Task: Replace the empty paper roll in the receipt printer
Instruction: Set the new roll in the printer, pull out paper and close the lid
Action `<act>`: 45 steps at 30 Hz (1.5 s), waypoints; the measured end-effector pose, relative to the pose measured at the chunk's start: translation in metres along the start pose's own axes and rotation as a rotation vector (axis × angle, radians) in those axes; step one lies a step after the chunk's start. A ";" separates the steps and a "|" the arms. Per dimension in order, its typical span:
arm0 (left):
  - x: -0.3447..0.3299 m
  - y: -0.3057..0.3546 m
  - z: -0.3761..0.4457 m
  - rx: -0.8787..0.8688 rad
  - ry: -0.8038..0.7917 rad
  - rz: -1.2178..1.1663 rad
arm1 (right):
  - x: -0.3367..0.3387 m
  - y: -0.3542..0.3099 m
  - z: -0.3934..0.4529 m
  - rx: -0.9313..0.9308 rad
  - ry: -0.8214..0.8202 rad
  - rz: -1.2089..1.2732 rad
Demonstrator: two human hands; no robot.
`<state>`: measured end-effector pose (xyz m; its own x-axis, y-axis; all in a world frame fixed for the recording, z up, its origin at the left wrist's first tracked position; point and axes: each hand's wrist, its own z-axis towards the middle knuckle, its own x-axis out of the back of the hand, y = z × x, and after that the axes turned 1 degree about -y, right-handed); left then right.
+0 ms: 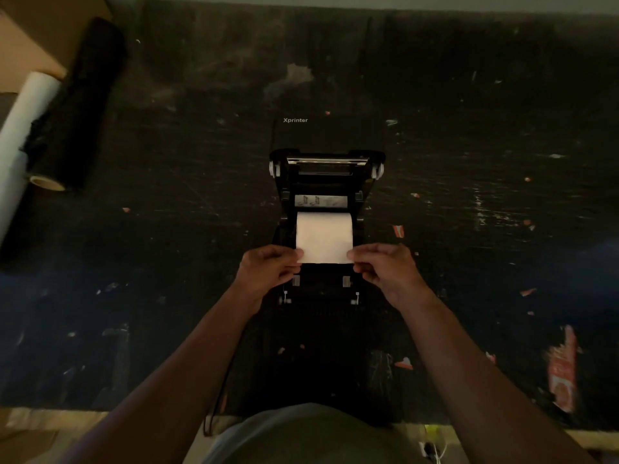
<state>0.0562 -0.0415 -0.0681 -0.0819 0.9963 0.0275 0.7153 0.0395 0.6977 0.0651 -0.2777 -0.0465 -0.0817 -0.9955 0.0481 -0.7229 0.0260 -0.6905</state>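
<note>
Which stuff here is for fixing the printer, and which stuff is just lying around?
For the job:
- receipt printer, lid open
- paper roll inside it
- left hand and right hand, pinching the paper's loose end

Just lying about:
- white tube
- black roll
- red paper scraps on the table

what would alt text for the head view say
Both hands, left hand and right hand, pinch the near corners of white paper pulled from a roll in an open black receipt printer on a scuffed dark table.
</note>
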 end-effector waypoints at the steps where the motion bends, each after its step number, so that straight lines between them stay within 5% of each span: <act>1: 0.000 0.000 0.000 -0.004 -0.014 -0.004 | 0.000 0.001 0.000 -0.001 0.003 -0.030; 11: 0.016 -0.001 0.005 -0.371 -0.017 0.733 | -0.002 0.018 0.007 0.149 0.078 -0.378; 23: 0.020 0.023 0.029 -0.183 -0.211 0.886 | -0.003 0.016 0.022 0.114 0.059 -0.631; 32: 0.015 0.024 0.031 -0.180 -0.165 0.903 | -0.002 0.008 0.019 0.158 0.015 -0.836; 36: 0.005 0.035 0.033 -0.079 -0.158 1.037 | -0.007 0.015 -0.007 0.524 0.199 -1.049; 39: -0.006 0.051 0.035 -0.031 -0.191 1.185 | -0.018 0.031 -0.029 0.864 0.105 -1.133; 45: -0.018 0.067 0.036 0.055 -0.262 1.374 | -0.033 0.059 -0.032 0.870 -0.050 -1.329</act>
<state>0.1305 -0.0540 -0.0476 0.8236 0.2253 0.5205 0.1430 -0.9705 0.1938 0.0034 -0.2405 -0.0660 0.2951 -0.2685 0.9170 0.3397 -0.8675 -0.3633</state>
